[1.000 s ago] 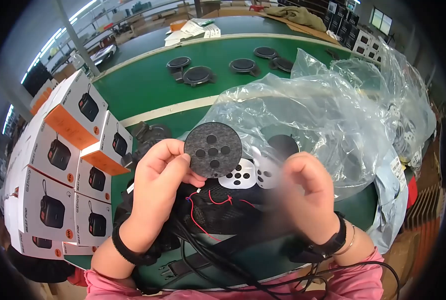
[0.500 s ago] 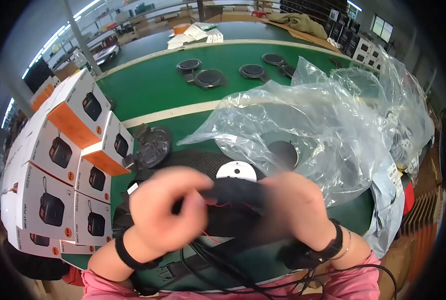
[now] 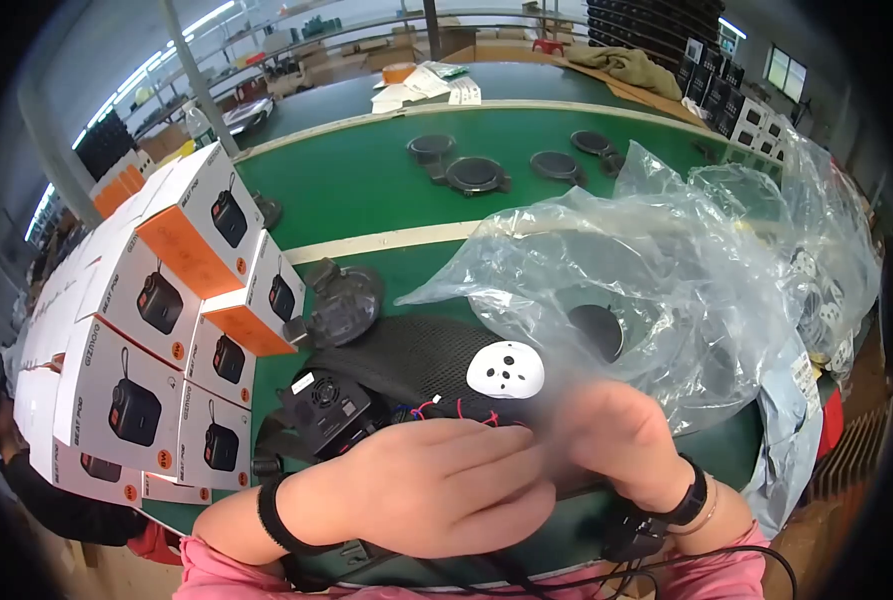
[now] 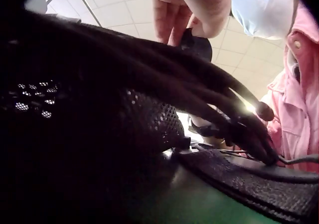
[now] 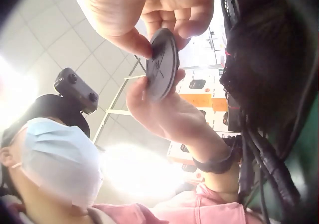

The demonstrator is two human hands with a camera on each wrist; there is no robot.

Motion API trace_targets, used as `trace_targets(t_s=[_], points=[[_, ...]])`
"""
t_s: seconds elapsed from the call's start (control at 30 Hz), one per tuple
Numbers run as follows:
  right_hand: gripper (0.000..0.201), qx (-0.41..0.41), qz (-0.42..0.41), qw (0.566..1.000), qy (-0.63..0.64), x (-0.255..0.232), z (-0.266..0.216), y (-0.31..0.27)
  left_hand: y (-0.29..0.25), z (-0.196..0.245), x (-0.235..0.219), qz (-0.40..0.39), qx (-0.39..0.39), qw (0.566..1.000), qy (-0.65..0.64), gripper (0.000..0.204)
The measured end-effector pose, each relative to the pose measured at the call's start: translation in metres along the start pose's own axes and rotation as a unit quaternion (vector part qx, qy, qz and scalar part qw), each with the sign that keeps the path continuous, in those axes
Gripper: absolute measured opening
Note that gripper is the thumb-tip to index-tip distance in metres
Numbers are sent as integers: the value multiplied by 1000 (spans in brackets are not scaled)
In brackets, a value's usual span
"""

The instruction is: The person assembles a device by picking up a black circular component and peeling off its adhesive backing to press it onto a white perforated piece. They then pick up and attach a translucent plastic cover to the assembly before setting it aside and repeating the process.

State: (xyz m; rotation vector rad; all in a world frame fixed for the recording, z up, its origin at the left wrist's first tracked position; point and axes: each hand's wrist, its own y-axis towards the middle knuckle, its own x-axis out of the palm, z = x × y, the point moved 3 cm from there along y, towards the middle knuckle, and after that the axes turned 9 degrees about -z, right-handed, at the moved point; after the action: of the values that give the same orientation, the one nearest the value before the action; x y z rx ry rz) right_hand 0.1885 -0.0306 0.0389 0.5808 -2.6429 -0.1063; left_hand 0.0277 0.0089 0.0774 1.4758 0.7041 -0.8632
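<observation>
A thin round dark disc is held between my two hands in the right wrist view, seen nearly edge-on. My right hand pinches its upper edge between thumb and fingers. From below, my left hand grips the lower edge. The head view shows the back of the left hand, which hides most of the disc, and a blurred right hand beside it. Just beyond lie a white piece with dark spots and black mesh fabric. A black boxy device with red wire sits by the left hand.
White-and-orange boxes are stacked at the left. A clear plastic bag spreads over the right side, with a dark disc by it. Several round black parts lie farther back on the green table. Black cables run below the hands.
The left hand held the disc facing the head camera, with the right hand apart. Both hands have come together lower down, and the left has turned its back upward. The head view has shifted.
</observation>
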Motion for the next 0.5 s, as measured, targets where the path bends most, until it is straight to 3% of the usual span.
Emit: trace_targets(t_s=[0.2,0.27,0.33,0.4,0.47,0.5], points=[[16,-47,15,999,-3,-4,4,-2,-2,-14,-30,20,-118,991,52,17],[15,-19,22,999,-22,-2,6,0,-2,-27,-60,79,-199,975,63,18],[14,-11,24,1000,-12,-4,10,-1,-1,-33,-81,208,-342,916,-17,16],[13,-1,24,1000,0,-5,12,-1,2,-46,-102,260,-391,882,-43,20],[12,-9,41,999,16,-5,11,0,6,-61,-120,308,-388,865,-79,26],[12,-11,40,999,17,-5,11,0,5,-71,-128,281,-404,867,-78,33]])
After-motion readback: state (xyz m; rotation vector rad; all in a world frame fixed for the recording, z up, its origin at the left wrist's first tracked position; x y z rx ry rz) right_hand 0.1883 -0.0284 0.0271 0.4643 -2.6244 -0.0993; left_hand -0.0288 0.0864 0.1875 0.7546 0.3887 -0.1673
